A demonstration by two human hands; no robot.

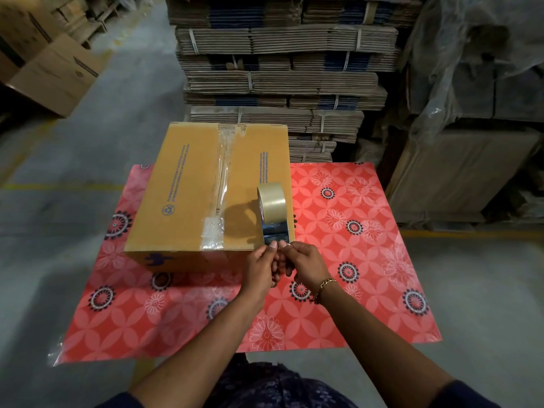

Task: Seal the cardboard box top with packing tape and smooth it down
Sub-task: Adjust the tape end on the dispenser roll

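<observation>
A closed brown cardboard box [188, 184] stands on a red flowered sheet [347, 248]. A clear tape strip [221, 172] runs along its centre seam, crumpled at the near edge. A roll of clear packing tape [272, 201] stands on edge on the box top, near the right front corner. A pulled-out length of tape [276, 231] reaches from the roll to my hands. My left hand [260, 267] and my right hand [306, 260] both pinch the free end of that tape just off the box's near edge. A gold bracelet is on my right wrist.
Bundled stacks of flattened cartons [279, 69] rise right behind the box. Plastic-wrapped pallets [471, 98] stand at the right. Brown boxes [50, 69] sit at the far left on the grey concrete floor [73, 160].
</observation>
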